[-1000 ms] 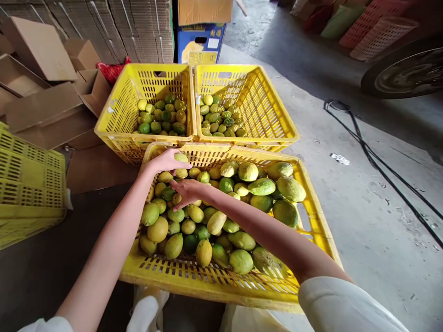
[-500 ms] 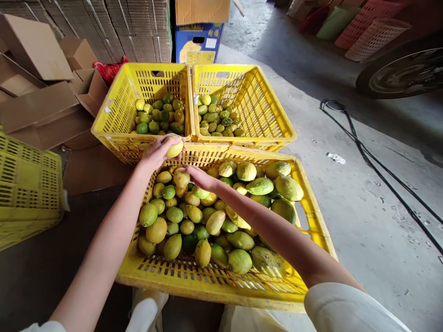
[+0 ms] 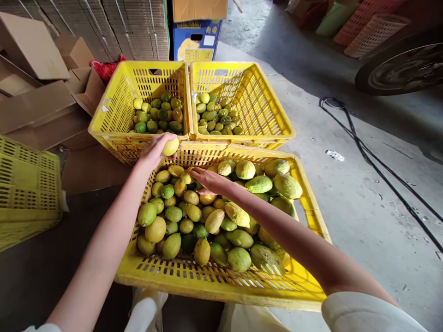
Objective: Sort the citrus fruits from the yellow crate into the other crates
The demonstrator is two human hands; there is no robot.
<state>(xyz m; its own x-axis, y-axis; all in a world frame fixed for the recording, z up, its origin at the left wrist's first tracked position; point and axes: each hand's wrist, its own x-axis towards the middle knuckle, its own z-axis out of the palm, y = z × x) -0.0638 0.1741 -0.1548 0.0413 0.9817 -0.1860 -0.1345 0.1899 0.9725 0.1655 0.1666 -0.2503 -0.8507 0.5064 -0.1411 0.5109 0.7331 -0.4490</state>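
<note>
A large yellow slatted crate (image 3: 221,286) in front of me is heaped with yellow and green lemons of mixed sizes. My left hand (image 3: 155,150) is closed around a small yellow lemon (image 3: 170,147), held just above the crate's far left rim. My right hand (image 3: 206,180) lies with fingers stretched out over the small lemons at the crate's far middle, holding nothing I can see. Beyond stand two more yellow crates: the left crate (image 3: 114,108) and the right crate (image 3: 263,106), each with a shallow layer of small lemons.
Flattened and folded cardboard boxes (image 3: 38,97) pile up at the left, with another yellow crate (image 3: 24,184) lying at the far left. A blue printed box (image 3: 195,41) stands behind the crates. A black cable (image 3: 374,161) runs across the concrete floor on the right; a vehicle wheel (image 3: 398,69) is top right.
My left hand lifted a small lemon out of the near crate up to its far rim. My right hand moved from the left pile toward the far middle and opened flat.
</note>
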